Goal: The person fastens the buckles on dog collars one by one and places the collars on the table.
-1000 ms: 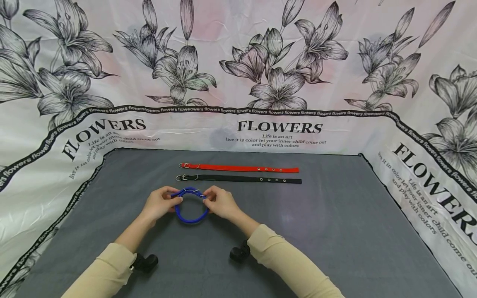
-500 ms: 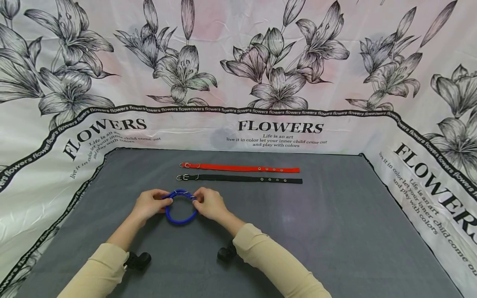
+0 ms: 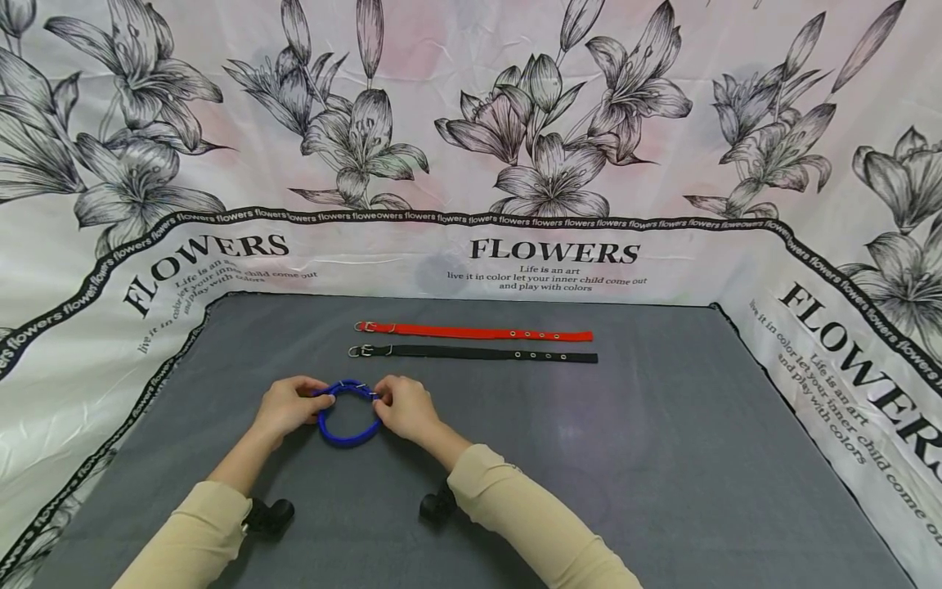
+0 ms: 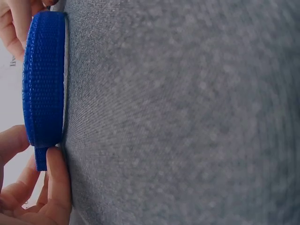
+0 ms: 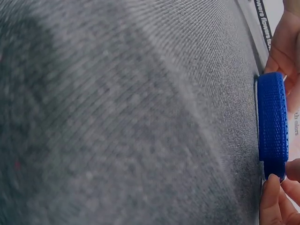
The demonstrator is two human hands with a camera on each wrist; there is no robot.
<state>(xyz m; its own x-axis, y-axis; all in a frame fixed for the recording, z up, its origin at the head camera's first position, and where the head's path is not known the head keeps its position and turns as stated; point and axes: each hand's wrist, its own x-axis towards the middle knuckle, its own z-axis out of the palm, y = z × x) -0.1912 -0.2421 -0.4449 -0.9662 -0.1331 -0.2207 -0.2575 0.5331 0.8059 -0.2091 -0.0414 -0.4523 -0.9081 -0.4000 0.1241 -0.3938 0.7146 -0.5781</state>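
A blue collar [image 3: 347, 442], buckled into a ring, stands on its edge on the grey cloth in the head view. My left hand [image 3: 289, 406] pinches its upper left side between thumb and fingers. On the upper right side, near the metal buckle fittings, my right hand [image 3: 407, 411] pinches it as well. The left wrist view shows the woven blue band [image 4: 46, 79] close up, its short strap end [image 4: 41, 159] between the left fingers. In the right wrist view the right fingertips [image 5: 271, 187] grip the band's near end.
Behind the hands lie a red collar [image 3: 456, 331] and a black collar [image 3: 456, 352], both stretched straight and parallel, buckles to the left. The grey cloth [image 3: 625, 458] covers the table. A white flower-printed sheet [image 3: 412, 262] rises at the back and sides.
Both hands have moved left and slightly toward the person, carrying the blue collar ring with them. The red and black collars stay in place.
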